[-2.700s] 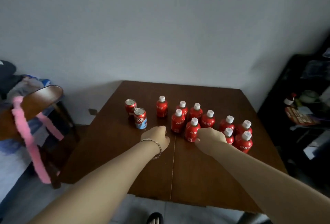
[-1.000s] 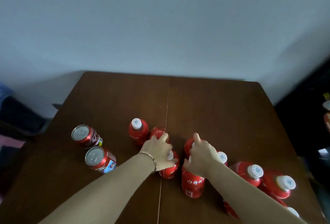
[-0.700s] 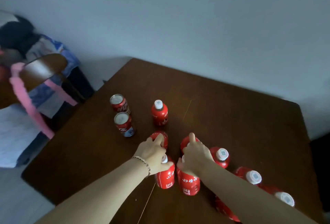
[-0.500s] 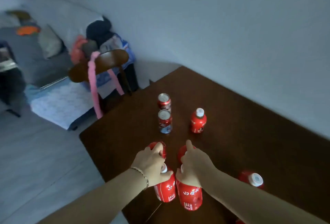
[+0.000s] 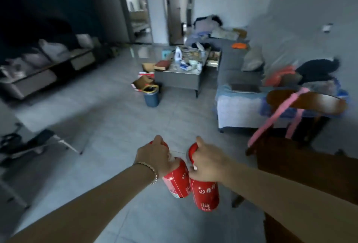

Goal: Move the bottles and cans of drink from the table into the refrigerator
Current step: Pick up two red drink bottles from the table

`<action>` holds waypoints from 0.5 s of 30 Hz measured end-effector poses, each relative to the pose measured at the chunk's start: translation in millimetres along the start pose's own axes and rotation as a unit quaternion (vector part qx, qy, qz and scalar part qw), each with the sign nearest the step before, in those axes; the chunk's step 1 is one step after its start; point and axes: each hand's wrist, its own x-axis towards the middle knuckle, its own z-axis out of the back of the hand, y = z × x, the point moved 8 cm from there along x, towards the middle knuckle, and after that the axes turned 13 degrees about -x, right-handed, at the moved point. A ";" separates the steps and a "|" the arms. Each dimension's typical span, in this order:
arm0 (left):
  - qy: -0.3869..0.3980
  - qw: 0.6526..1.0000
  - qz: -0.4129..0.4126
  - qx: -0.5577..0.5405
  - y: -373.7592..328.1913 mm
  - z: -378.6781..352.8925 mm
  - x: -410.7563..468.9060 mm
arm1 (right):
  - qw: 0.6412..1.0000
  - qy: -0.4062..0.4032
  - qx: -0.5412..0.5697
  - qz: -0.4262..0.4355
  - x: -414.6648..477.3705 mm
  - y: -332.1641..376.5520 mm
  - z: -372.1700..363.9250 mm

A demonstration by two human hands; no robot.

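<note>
My left hand (image 5: 155, 155) grips two red drink bottles by their tops; the nearer red bottle (image 5: 177, 182) hangs below it and a second red bottle (image 5: 152, 143) peeks out at the fingertips. My right hand (image 5: 208, 162) likewise holds two red bottles: one red bottle (image 5: 206, 194) hangs under the palm, another red bottle (image 5: 192, 151) shows beside the forefinger. Both pairs are in the air above the grey floor. The brown table (image 5: 302, 169) lies at the right edge. The refrigerator is out of view.
A wooden chair (image 5: 308, 103) with pink straps stands by the table. Ahead are a grey sofa (image 5: 240, 79), a cluttered coffee table (image 5: 180, 76), a blue bin (image 5: 151, 97) and a cardboard box (image 5: 142, 82). A folding frame (image 5: 34, 142) lies at the left. Doorways open at the back.
I have lifted the bottles off the table and turned left, away from the wall. The view now faces the living room, and the remaining cans and bottles are out of sight.
</note>
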 end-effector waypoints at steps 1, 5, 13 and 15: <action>-0.015 0.999 0.034 0.002 39.0 16.5 -13.2 | 1.000 -0.009 -0.011 0.027 16.6 33.5 18.9; -0.064 0.988 0.138 0.024 177.6 69.7 -82.8 | 0.990 -0.046 -0.033 0.128 71.6 172.5 76.8; -0.142 0.934 0.324 0.049 418.5 148.2 -255.5 | 0.939 -0.085 -0.018 0.334 116.4 478.1 161.3; -0.157 0.913 0.374 0.034 468.5 160.5 -292.6 | 0.924 -0.082 -0.021 0.372 117.3 542.4 177.7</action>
